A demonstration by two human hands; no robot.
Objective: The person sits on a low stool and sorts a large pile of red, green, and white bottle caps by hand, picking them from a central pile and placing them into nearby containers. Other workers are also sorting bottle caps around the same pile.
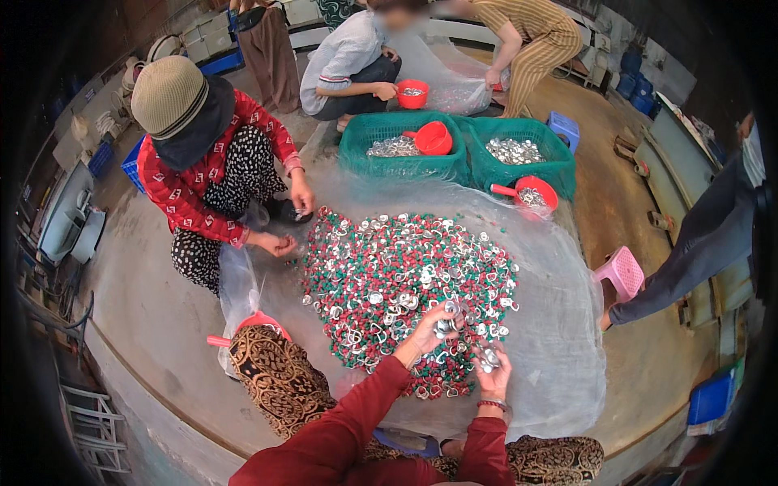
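Note:
A wide pile of small red and green pieces (381, 275), mixed with shiny silver metal pieces, lies on a clear plastic sheet (559, 356). My left hand (423, 334) is over the near part of the pile, fingers curled around several silver metal pieces (448, 321). To its right, my right hand (494, 377), with a beaded bracelet at the wrist, is closed on more silver metal pieces (487, 357). The two hands are apart. The exact kind of the metal pieces is too small to make out.
A person (211, 162) in red squats at the pile's left, hands at its edge. Green baskets (405, 167) with silver pieces and red scoops (434, 138) stand at the far side. Another red scoop (263, 322) is by my left knee. A pink stool (622, 271) stands right.

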